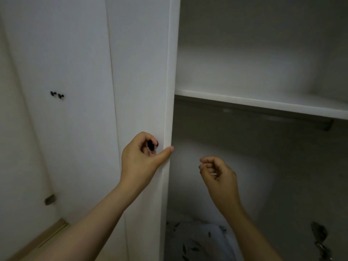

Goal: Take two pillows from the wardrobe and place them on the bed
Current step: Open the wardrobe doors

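A white wardrobe door (143,72) stands ajar in front of me, its edge running down the middle of the view. My left hand (143,157) is closed around the small black knob (150,145) on that door, thumb against the door's edge. My right hand (216,176) hovers inside the opening with fingers loosely curled and nothing in it. At the bottom of the dim wardrobe interior lies a white pillow with a dark leaf print (199,240), partly hidden by my right forearm. No bed is in view.
A white shelf (263,102) crosses the wardrobe at about head height, with a hanging rail (282,119) under it. To the left is another closed door with two black knobs (57,95). A metal hinge (320,240) shows at the lower right. Wooden floor (47,236) at lower left.
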